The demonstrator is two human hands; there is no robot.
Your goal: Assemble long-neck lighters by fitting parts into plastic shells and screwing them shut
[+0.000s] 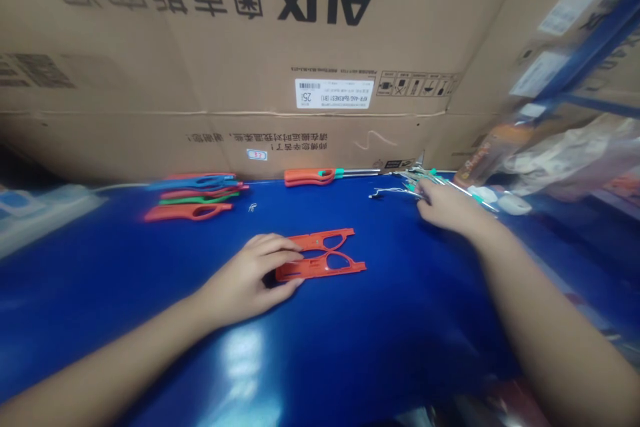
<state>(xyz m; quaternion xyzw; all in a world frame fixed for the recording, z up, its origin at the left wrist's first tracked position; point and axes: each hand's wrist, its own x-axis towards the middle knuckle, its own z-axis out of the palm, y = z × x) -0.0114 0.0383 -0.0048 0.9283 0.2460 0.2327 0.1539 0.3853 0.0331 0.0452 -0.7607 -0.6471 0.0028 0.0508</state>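
My left hand (263, 273) is closed around the left ends of two orange lighter shell halves (320, 265). They lie side by side on the blue table, hollow insides up, with their trigger openings to the right. My right hand (445, 207) reaches to the far right, its fingers curled down into a pile of metal lighter tubes (463, 190) with green collars and thin wires. What its fingertips hold, if anything, is hidden in the pile. A wire with a dark end (374, 196) pokes out left of that hand.
Orange lighters with a metal tube (310, 177) lie against the cardboard (210, 140) at the back. Several red, blue and green handle shells (195, 197) are stacked at left. A small white bit (253, 207) lies nearby. An orange bottle (493, 153) and plastic bags (570, 153) stand at right.
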